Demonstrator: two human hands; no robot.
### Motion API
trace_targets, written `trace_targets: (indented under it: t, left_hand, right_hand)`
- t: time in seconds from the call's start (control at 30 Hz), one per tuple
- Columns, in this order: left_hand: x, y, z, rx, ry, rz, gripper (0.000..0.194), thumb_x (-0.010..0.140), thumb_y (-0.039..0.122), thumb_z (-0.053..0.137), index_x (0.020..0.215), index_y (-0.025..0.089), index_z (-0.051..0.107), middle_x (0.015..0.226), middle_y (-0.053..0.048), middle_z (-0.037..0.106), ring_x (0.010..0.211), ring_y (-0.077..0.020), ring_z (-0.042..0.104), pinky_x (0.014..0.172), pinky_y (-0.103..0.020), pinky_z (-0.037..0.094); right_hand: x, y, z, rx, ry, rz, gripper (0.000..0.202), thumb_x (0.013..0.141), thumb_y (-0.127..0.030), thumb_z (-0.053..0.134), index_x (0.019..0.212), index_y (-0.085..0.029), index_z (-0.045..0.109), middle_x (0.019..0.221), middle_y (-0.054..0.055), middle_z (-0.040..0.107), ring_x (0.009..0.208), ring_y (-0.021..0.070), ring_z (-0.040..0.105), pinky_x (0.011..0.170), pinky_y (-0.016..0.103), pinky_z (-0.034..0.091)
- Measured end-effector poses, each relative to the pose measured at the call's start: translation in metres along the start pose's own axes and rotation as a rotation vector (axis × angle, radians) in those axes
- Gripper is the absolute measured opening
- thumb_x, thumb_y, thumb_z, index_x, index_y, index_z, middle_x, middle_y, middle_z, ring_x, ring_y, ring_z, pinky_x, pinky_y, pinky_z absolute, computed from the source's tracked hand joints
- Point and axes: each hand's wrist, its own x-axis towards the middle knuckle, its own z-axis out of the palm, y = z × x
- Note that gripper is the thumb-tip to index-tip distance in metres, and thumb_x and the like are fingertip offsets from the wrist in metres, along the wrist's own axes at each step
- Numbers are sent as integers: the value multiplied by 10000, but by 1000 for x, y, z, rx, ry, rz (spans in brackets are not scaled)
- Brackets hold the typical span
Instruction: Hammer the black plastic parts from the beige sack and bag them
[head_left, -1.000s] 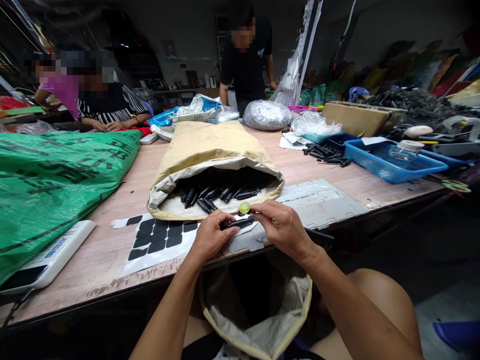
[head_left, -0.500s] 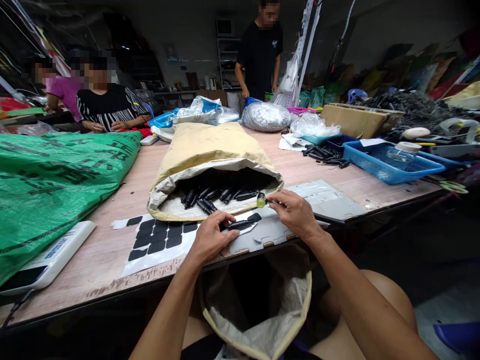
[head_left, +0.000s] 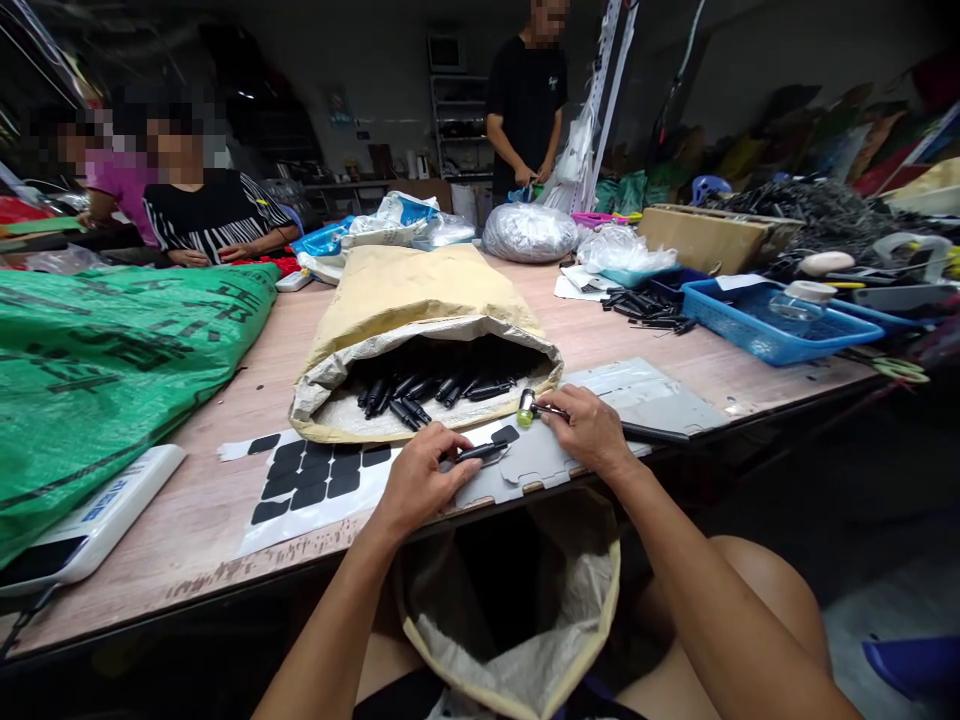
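The left hand [head_left: 424, 475] pinches a black tube [head_left: 482, 451] at the bench [head_left: 232, 390], in front of an open tan sack [head_left: 427, 280], while the right hand [head_left: 589, 425] grips a small mallet [head_left: 526, 408] by its handle near the sack's right corner. A sheet of black squares [head_left: 309, 466] lies at the sack's front left.

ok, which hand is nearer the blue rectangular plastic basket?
Right. The right hand, gripping a yellow-faced hammer, is left of the basket and nearer the camera, apart from it. The left hand, holding a slim black cylinder, is farther left.
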Motion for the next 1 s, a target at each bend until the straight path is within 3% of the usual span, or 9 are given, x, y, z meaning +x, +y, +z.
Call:
trace_targets:
  t: [0.1,0.23,0.33,0.47,0.57,0.67,0.83,0.9,1.0]
  left_hand:
    - [-24,27,3,-84,-132,96,150,886,324,684,1002,235,719,931,-33,654,869,-185,602,763,-286,444]
    - [-58,48,30,-102,-516,118,140,880,354,686,984,265,718,891,-2,680,781,-154,618,680,-260,429]
    - [-74,31,66,70,-656,-60,174,852,350,664,998,266,707,966,-16,721,870,-201,667,721,-278,455]
    - [-88,-11,112,197,-769,-367,361,896,361,546,1220,241,647,1202,-104,721,1118,-302,674,878,-368,509]
    - [-93,-23,126,209,-805,-385,438,891,336,533,1312,241,605,1273,-117,700,1170,-309,665,924,-387,511]
    - [-86,-6,111,193,-833,-282,420,818,328,633,1227,243,680,1162,-103,743,1061,-309,699,845,-362,522]
    - [-38,44,36,-168,-957,19,275,838,442,703,1018,244,769,792,2,728,694,-161,637,618,-233,451]
    - [-7,52,8,-248,-788,65,274,911,439,626,1024,226,755,842,5,725,742,-150,624,655,-222,452]
    - [44,41,-9,-33,-295,14,257,939,403,583,1015,219,745,860,-11,700,779,-169,612,700,-254,452]
  right_hand:
    - [0,1,1,-15,0,0,182,893,-219,637,1045,-273,722,992,17,708,961,221,608,807,316,451]
    - [0,1,1,-13,-6,4,186,892,-225,639,1049,-277,725,991,16,707,959,217,604,799,310,449]
    - [0,0,1,-4,-3,18,186,883,-222,651,1043,-277,729,987,11,708,960,219,608,795,313,449]
    - [0,-1,1,10,1,28,192,876,-210,658,1038,-282,729,985,6,709,965,220,611,804,317,450]
    - [0,-1,1,14,1,24,192,874,-206,661,1039,-279,727,979,9,707,960,221,610,813,320,451]
    - [0,0,1,8,2,22,189,875,-206,663,1038,-276,727,980,14,707,953,222,607,811,320,450]
    - [0,0,2,4,7,11,193,874,-204,661,1042,-275,724,994,20,710,954,225,602,809,320,450]
    - [0,0,2,5,11,10,187,877,-204,658,1037,-275,724,989,20,710,950,224,601,807,320,449]
    - [-1,0,3,8,18,7,183,877,-202,659,1032,-275,723,985,16,709,951,224,603,807,320,448]
